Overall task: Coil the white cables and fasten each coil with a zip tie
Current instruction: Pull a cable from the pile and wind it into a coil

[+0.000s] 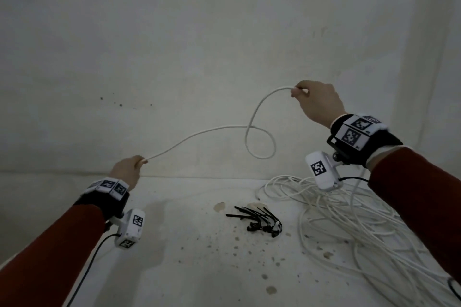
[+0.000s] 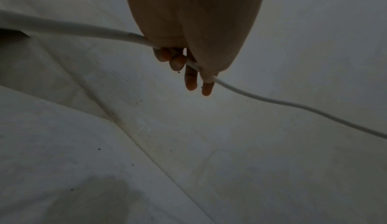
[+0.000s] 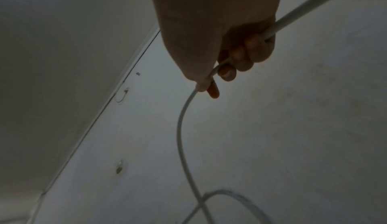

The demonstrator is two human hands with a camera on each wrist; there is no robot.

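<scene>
A white cable (image 1: 199,132) stretches in the air between my two hands and twists into one small loop (image 1: 260,142) nearer the right one. My left hand (image 1: 129,169) pinches the cable low on the left; in the left wrist view the cable (image 2: 272,101) runs through the curled fingers (image 2: 189,77). My right hand (image 1: 316,102) is raised higher and grips the same cable (image 3: 182,128) between thumb and fingers (image 3: 230,62). A loose tangle of white cable (image 1: 349,219) lies on the table under my right forearm. Black zip ties (image 1: 259,219) lie in a small heap mid-table.
The white tabletop (image 1: 187,257) is speckled with small stains and butts against a plain white wall (image 1: 199,45) close behind the hands. Black camera leads hang from both wrist units. The cable tangle fills the table's right side.
</scene>
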